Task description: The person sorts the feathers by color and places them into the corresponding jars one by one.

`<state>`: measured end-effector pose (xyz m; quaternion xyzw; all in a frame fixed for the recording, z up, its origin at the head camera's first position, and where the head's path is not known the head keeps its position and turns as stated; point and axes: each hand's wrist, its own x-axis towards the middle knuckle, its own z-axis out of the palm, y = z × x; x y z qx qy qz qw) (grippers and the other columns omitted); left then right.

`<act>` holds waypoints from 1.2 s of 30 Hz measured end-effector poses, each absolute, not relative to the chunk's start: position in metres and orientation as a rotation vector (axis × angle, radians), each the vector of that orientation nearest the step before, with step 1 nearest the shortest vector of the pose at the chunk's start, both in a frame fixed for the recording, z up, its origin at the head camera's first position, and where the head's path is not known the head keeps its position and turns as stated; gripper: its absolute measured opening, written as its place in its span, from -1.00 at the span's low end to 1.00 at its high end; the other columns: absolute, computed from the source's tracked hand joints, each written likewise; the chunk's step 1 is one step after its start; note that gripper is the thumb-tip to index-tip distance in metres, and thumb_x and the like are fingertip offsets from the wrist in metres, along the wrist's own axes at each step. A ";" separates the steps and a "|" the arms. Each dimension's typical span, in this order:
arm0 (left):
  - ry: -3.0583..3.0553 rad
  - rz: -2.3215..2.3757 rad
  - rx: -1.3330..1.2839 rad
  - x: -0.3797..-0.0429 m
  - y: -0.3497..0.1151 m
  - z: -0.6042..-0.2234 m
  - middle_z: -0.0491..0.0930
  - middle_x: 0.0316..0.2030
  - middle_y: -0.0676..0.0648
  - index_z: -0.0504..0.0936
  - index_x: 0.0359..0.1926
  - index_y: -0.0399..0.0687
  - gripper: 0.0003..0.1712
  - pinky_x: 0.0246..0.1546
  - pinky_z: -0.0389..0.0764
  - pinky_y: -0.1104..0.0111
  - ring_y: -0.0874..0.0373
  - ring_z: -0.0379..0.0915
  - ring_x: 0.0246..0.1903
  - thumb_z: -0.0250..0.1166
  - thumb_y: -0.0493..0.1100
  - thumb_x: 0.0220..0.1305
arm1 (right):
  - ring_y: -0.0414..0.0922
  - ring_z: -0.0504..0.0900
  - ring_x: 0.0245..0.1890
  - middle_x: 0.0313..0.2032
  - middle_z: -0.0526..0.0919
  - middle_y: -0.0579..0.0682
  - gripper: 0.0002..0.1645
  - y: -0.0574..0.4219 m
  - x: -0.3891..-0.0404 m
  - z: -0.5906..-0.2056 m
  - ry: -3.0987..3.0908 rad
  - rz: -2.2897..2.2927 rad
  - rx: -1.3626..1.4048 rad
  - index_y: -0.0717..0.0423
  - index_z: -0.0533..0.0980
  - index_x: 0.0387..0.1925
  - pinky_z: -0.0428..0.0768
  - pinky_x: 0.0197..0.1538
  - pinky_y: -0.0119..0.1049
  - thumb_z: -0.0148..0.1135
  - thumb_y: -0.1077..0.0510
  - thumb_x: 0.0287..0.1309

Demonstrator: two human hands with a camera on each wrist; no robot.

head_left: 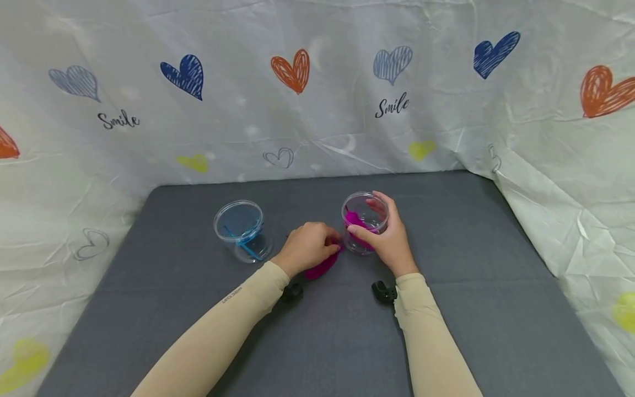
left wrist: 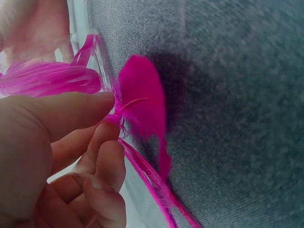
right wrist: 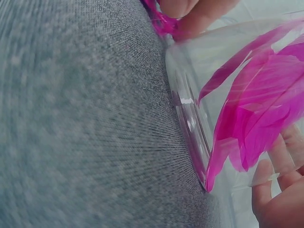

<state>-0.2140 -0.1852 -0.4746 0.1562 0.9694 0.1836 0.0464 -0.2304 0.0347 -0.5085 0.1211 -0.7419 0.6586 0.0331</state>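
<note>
My left hand (head_left: 308, 246) is just left of a clear plastic cup (head_left: 375, 212), its thumb and fingers pinching a magenta feather (left wrist: 142, 97). Thin magenta quills trail below the fingertips in the left wrist view, close over the cloth. The right hand (head_left: 393, 238) grips that cup from its right side, thumb at the front and fingers round the back. Inside it lie several magenta feathers (right wrist: 256, 109), showing through the wall. In the right wrist view the cup's base is at the cloth.
A second clear cup (head_left: 233, 216) stands to the left, with thin blue sticks (head_left: 251, 251) leaning in it. Dark grey cloth (head_left: 307, 342) covers the table. Behind and beside it hangs a white curtain (head_left: 337, 127) printed with hearts.
</note>
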 end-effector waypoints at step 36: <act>2.789 0.985 0.414 -0.203 -0.207 -0.443 0.75 -0.30 0.13 0.81 -0.21 0.18 -0.95 -0.27 0.69 0.32 0.17 0.63 -0.32 0.48 -0.03 0.43 | -0.11 0.43 0.53 0.45 0.53 -0.14 0.08 0.034 -0.228 -0.506 -2.306 1.976 0.377 -0.28 0.24 0.60 0.44 0.57 0.17 0.65 -0.11 0.17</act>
